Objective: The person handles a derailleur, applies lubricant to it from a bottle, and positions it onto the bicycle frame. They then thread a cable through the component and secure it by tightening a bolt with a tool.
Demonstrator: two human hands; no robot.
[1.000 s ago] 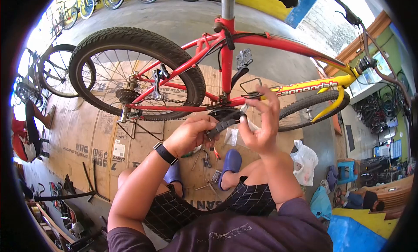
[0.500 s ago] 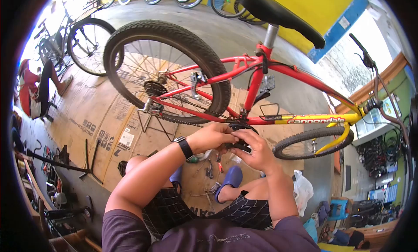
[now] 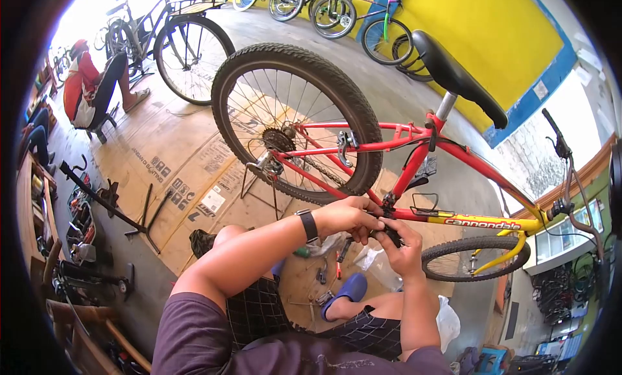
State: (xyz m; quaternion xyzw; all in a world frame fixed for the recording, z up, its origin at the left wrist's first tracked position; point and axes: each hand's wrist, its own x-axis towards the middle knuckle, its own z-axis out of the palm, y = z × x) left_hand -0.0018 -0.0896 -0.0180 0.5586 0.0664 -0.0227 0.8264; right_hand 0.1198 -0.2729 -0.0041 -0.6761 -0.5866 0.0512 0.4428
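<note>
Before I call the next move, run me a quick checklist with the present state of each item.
1. Right hand pinching the small dark part: ok.
2. Left hand gripping it firmly: cannot tell, its fingers hide the contact.
3. Whole part open to view: not ok, fingers cover much of it.
4. Bicycle upright: ok.
5. Tools in view: ok, lying on the cardboard near the blue shoe.

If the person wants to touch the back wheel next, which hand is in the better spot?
Probably the left hand: it's nearer the back wheel. The right hand is farther over, toward the front wheel, and pinches the small black part.
</note>
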